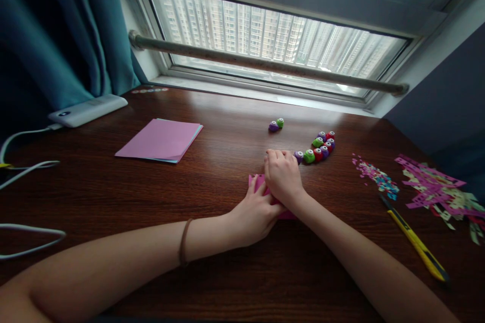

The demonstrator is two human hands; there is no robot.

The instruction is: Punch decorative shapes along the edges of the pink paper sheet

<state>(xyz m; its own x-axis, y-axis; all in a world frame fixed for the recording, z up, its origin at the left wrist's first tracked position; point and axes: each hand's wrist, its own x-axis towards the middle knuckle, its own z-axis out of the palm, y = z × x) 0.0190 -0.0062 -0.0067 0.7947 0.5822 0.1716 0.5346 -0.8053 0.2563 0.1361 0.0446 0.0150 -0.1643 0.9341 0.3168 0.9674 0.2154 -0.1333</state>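
A small piece of magenta paper (258,181) lies on the dark wooden table (212,161), mostly hidden under both hands. My left hand (254,210) rests flat on the paper with its fingers spread. My right hand (282,175) is closed in a fist and presses down on the paper; what lies under the fist is hidden. A curved row of small coloured craft punches (318,149) sits just right of my right hand.
Two more punches (276,124) stand farther back. A stack of pink and blue paper (161,140) lies at left, with a white power bank (87,110) and cables (26,166). At right lie paper confetti (375,174), punched scraps (435,189) and a yellow utility knife (417,242).
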